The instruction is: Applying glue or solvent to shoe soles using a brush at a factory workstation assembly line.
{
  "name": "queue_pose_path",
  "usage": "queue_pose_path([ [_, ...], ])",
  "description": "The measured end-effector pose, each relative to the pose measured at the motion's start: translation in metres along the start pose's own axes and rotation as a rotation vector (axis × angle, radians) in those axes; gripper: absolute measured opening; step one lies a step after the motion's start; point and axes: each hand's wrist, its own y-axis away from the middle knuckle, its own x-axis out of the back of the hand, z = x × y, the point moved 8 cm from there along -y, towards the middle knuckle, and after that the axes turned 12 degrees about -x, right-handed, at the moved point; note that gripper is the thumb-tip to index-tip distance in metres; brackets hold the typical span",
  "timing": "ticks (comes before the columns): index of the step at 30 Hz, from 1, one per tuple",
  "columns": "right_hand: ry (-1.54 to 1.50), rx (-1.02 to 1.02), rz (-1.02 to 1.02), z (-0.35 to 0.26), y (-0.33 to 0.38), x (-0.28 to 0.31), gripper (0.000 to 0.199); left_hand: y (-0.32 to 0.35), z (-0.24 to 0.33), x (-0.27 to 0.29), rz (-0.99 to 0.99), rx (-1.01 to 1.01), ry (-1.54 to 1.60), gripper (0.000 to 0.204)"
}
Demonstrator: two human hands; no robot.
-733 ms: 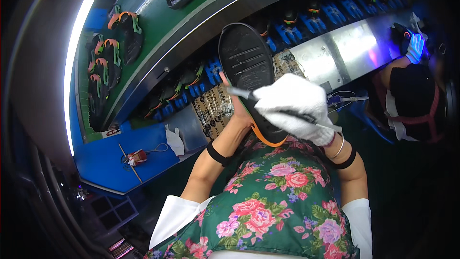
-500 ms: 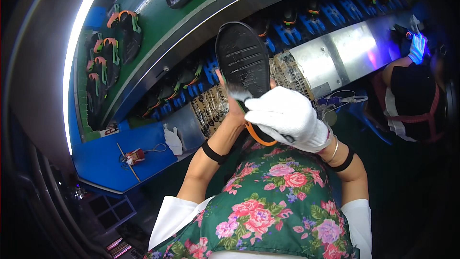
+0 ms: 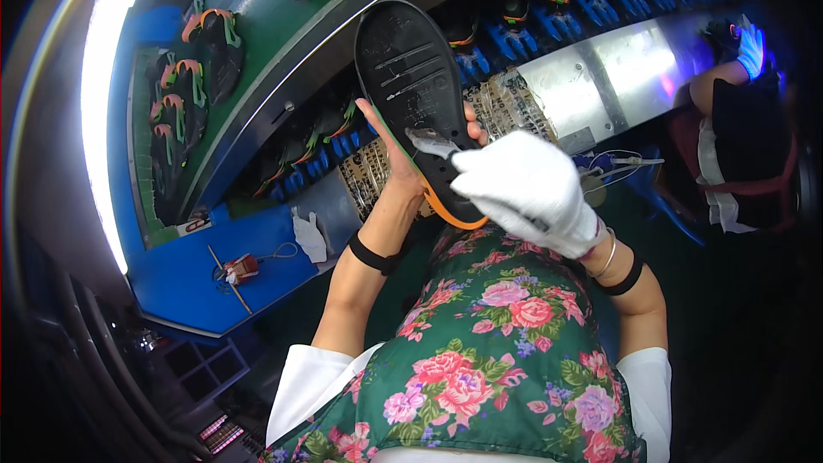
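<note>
A black shoe sole (image 3: 410, 73) with an orange and green edge is tilted up in front of me, its broad end pointing away. My bare left hand (image 3: 401, 167) grips it from beneath, thumb along the left edge and fingertips curling over the right. In a white glove, my right hand (image 3: 527, 193) is closed on a brush (image 3: 429, 143). Its pale, flat bristles lie against the middle of the sole, and the glove hides the handle. Wet-looking streaks shine on the sole's grooved surface.
Shoe parts (image 3: 225, 56) lie on a green conveyor (image 3: 283, 43). Below it, blue holders (image 3: 561, 24) carry more shoes. A blue table (image 3: 180, 279) at left bears a small red container (image 3: 243, 267) and a white glove (image 3: 309, 236). Far right, a co-worker's gloved hand (image 3: 750, 50) is lit blue.
The sole has moved up and left with my left hand. The brush now lies flatter across it, with its bristles in plain sight, and my right hand has shifted slightly right.
</note>
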Motion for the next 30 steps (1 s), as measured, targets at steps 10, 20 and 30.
queue_pose_path([
  [10,-0.071,-0.095,-0.005,0.003,0.006,0.003,0.024,-0.013,0.011,-0.007,-0.063,-0.053,-0.031,0.124],
  [20,-0.074,-0.118,-0.017,0.003,0.006,0.009,0.014,-0.023,0.022,-0.015,-0.158,-0.157,0.038,0.126],
  [30,-0.228,-0.237,-0.006,0.018,0.009,0.015,0.016,-0.027,0.023,-0.019,-0.201,-0.123,-0.009,0.129],
])
